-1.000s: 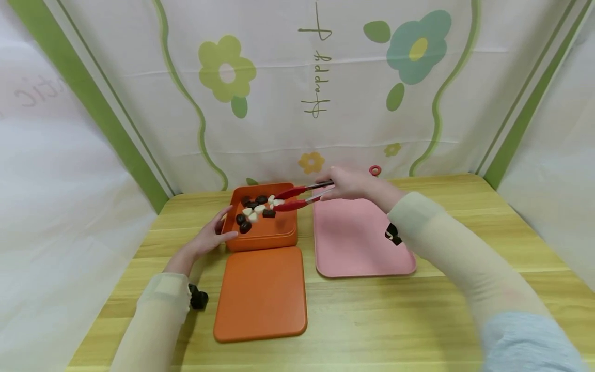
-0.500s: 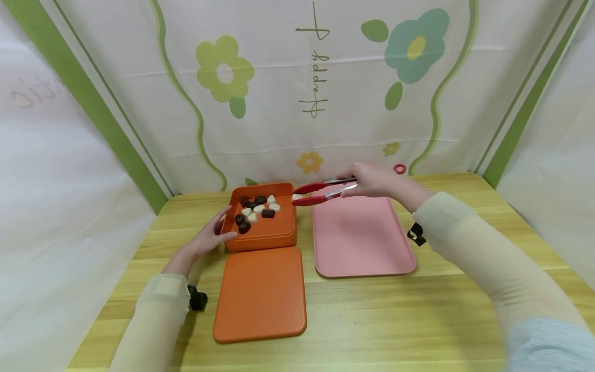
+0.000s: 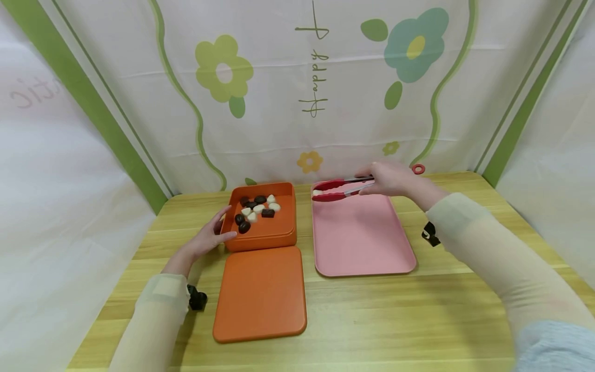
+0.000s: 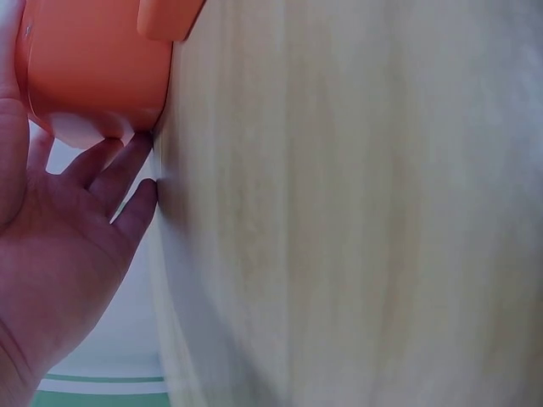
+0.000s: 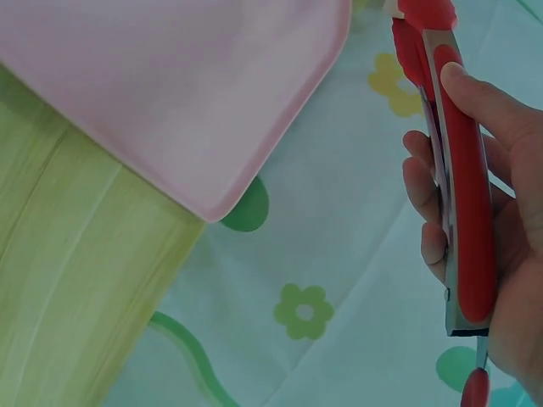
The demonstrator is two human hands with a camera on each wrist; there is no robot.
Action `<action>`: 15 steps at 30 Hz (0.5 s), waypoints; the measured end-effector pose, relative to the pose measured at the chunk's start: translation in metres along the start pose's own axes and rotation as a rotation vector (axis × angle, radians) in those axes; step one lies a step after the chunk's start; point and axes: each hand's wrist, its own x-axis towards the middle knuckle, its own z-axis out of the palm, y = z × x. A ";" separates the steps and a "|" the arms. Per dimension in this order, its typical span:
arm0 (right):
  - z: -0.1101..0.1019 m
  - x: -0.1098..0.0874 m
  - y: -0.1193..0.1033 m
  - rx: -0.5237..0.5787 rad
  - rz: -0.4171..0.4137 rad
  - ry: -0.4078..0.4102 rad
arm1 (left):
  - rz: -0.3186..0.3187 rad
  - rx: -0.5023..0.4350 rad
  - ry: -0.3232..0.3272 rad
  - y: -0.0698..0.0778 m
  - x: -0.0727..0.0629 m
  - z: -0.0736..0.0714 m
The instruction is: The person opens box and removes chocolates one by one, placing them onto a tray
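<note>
My right hand point(image 3: 388, 179) grips red-tipped metal tongs point(image 5: 465, 178), also in the right wrist view. Between the red tips is a small white piece point(image 3: 317, 192), like a chocolate, over the far left corner of the pink tray point(image 3: 362, 243). My left hand point(image 3: 204, 237) rests at the left side of the orange box point(image 3: 262, 243), thumb by the near left corner. In the left wrist view its spread fingers point(image 4: 110, 165) touch the box wall. Inside the box lie several dark pieces point(image 3: 244, 227) and several white pieces point(image 3: 274, 207), shaped like chocolates.
A flat orange lid point(image 3: 260, 297) lies on the wooden table point(image 3: 372, 320) just in front of the box. A white curtain point(image 3: 279, 77) with printed flowers hangs close behind the table, with more white cloth at both sides.
My right hand has moved right with the tongs, carrying a white piece out of the orange box and over the pink tray. The left hand has stayed at the box.
</note>
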 end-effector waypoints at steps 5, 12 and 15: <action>0.001 -0.002 0.009 -0.036 0.008 0.021 | 0.001 0.009 0.000 0.000 0.000 0.000; 0.009 0.001 0.018 -0.061 0.046 0.004 | 0.003 0.005 -0.004 -0.001 -0.001 -0.001; 0.014 0.004 0.019 -0.066 0.064 -0.018 | 0.000 0.004 -0.006 0.000 -0.002 -0.001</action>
